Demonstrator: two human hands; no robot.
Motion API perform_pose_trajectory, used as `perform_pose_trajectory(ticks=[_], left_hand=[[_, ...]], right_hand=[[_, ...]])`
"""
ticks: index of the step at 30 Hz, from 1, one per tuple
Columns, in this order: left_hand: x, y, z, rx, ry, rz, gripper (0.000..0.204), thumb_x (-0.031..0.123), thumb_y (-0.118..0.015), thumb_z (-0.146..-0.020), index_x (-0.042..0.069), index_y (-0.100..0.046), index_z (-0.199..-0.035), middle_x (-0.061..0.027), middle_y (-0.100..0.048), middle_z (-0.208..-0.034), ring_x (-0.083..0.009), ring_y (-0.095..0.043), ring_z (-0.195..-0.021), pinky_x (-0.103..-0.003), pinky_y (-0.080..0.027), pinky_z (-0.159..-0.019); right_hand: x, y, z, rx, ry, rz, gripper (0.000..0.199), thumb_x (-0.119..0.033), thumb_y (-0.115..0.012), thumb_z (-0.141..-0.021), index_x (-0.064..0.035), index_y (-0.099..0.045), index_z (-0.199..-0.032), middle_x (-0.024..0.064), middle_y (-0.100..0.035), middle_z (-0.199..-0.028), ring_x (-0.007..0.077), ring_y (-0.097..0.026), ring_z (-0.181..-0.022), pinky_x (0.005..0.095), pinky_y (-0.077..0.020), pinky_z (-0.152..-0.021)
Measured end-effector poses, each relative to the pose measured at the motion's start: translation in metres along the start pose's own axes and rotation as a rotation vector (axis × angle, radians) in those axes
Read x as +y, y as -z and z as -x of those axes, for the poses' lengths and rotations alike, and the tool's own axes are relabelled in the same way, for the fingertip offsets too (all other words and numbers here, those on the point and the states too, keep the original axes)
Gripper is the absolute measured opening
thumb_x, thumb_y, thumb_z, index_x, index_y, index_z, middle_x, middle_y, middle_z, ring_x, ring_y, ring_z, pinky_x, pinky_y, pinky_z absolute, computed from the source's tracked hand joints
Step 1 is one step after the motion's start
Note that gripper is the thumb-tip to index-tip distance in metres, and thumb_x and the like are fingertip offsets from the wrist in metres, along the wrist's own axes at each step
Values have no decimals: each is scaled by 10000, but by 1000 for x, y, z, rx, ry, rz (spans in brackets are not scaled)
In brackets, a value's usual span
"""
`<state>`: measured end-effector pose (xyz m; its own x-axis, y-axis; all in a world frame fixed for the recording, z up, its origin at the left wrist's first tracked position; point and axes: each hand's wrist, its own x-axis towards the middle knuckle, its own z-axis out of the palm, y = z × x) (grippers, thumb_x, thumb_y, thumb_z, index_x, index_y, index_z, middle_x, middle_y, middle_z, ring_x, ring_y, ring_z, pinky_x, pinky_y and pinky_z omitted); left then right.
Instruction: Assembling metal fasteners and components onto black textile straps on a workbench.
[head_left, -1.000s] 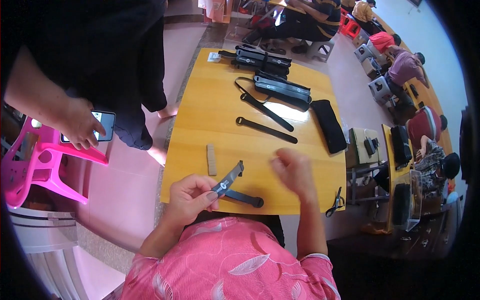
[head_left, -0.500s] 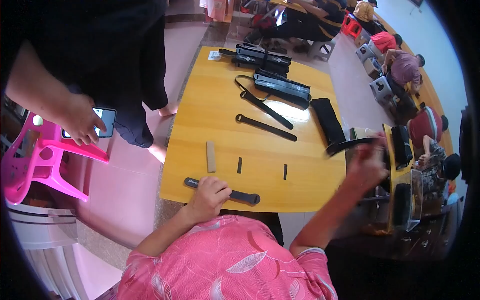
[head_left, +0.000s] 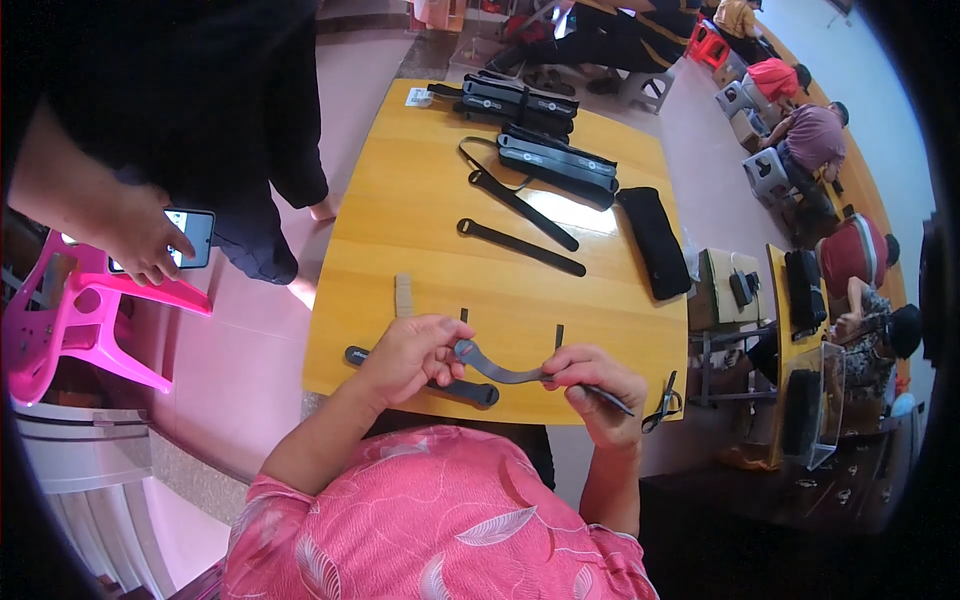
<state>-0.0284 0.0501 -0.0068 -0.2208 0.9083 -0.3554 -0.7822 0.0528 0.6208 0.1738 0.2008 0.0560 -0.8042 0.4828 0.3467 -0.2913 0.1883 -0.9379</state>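
A dark grey strap (head_left: 508, 376) is stretched between my two hands above the near edge of the yellow table (head_left: 620, 290). Its rounded end is pinched in my left hand (head_left: 405, 358), and my right hand (head_left: 606, 388) grips it farther along, its tail poking out below the fingers. Underneath my left hand, a second dark strap (head_left: 476, 392) with a slotted end lies flat. Just beyond are a beige strip (head_left: 403, 296) and two short black strips, one by my left hand and the other (head_left: 558, 336) by my right. Two black straps, one (head_left: 522, 247) nearer, lie mid-table.
Bundled black-and-grey padded pouches (head_left: 556, 168) sit at the far side, with a plain black pouch (head_left: 655, 244) to the right. A black looped item (head_left: 662, 405) rests at the near right corner. Left, a person holds a phone (head_left: 195, 240) beside a pink stool (head_left: 90, 320).
My right hand has come in from the table's right side with a strap. My left hand has lifted off the strap on the table and taken the other one's rounded end.
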Motion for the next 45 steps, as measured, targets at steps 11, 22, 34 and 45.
perform_pose_trajectory(ticks=[11,22,34,45], left_hand=[[-8,7,-21,265,-273,-618,179,0,-659,-787,-29,-628,-961,-30,-621,-749,-90,-586,-629,-191,-454,-548],[1,12,-64,358,-300,-1195,160,153,-665,-733,13,-683,-809,-118,-647,-660,-177,-621,-626,-303,-476,-613],[10,9,-73,421,-280,-1359,132,114,-683,-707,6,-688,-783,-136,-656,-676,-209,-642,-643,-316,-497,-628],[8,13,-75,466,-283,-1372,136,117,-689,-715,-2,-690,-782,-126,-659,-667,-176,-626,-600,-302,-495,-595]], right_hand=[[51,51,30,104,-595,-208,297,6,-649,-756,43,-625,-1050,105,-616,-1013,190,-597,-882,287,-477,-765],[100,82,-5,185,-490,554,105,-47,-653,-795,26,-669,-869,77,-631,-676,134,-574,-632,281,-459,-606],[90,74,-24,267,-720,537,132,-88,-665,-770,30,-655,-828,90,-641,-665,121,-575,-581,262,-445,-524],[93,72,-30,231,-778,659,120,-79,-676,-751,26,-666,-808,122,-661,-687,163,-613,-602,292,-483,-578]])
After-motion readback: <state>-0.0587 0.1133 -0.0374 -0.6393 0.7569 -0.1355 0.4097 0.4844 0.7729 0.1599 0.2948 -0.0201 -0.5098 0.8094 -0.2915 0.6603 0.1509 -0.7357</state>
